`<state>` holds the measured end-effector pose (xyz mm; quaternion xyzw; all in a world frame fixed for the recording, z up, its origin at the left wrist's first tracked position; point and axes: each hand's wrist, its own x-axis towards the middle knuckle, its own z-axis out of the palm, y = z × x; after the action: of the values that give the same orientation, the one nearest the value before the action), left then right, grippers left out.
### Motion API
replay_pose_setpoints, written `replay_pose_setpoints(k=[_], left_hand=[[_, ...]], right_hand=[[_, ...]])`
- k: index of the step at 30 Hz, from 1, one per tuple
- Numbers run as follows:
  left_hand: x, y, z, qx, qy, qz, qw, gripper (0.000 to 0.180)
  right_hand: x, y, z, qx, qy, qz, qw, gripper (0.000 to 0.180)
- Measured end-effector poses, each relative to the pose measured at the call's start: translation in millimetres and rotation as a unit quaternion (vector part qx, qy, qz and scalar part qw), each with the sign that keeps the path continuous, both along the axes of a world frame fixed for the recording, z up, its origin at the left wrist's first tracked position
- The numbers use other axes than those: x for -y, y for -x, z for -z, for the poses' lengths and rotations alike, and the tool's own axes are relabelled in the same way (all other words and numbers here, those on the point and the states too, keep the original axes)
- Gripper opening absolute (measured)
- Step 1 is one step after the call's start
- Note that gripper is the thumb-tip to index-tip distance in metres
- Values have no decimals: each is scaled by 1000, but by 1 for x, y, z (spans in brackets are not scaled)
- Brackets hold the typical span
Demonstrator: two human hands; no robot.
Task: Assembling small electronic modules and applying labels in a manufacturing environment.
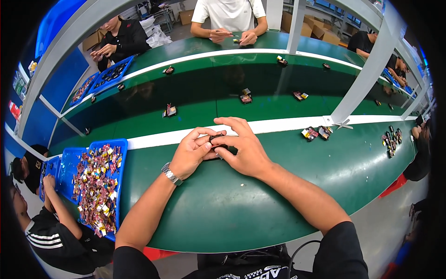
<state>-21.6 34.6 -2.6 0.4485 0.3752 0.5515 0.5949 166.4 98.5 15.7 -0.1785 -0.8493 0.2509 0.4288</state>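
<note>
Green conveyor belt [260, 79] ran across the whole scene, with a white stripe [288, 124] marking off the near work ledge [223, 204] where the person sat. Right at that stripe, both hands met over one small dark part [217, 138]. The left hand [191, 152] had its fingers curled in, pinching the part from its side, and the right hand [245, 148] came over the top, thumb and fingertips closed on the same piece. So the part was up between the fingertips, just above the ledge, mostly covered by fingers; couldn't really tell its shape. A metal wristwatch [171, 174] sat on the left wrist.

Left of the hands, a blue tray [121, 153] was heaped with small mixed-colour components, with another blue tray [68, 162] just beyond it, next to a co-worker in a striped black shirt [51, 237]. Right of the hands, a pair of small finished pieces [316, 133] lay by the stripe at the foot of a slanted grey frame post [367, 74], and a bigger cluster [392, 141] sat further right. More little pieces [245, 96] were scattered along the belt past the stripe. Across the belt, a person in a white shirt [230, 14] had both hands on the far ledge, and another in black [121, 39] worked beside two more blue trays [111, 73].
</note>
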Motion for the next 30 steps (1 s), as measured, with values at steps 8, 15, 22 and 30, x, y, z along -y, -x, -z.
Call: replay_pose_setpoints(k=[8, 15, 22, 30], left_hand=[[0, 3, 1, 41, -1, 27, 999, 27], [0, -1, 2, 43, -38, -18, 998, 24], [0, -4, 0, 27, 2, -40, 999, 24], [1, -5, -2, 12, 12, -43, 999, 23]], right_hand=[[1, 2, 6, -15, 11, 4, 1000, 14], [5, 9, 3, -25, 49, -12, 998, 14], [1, 11, 3, -49, -43, 32, 997, 14], [3, 12, 5, -15, -121, 60, 991, 15]])
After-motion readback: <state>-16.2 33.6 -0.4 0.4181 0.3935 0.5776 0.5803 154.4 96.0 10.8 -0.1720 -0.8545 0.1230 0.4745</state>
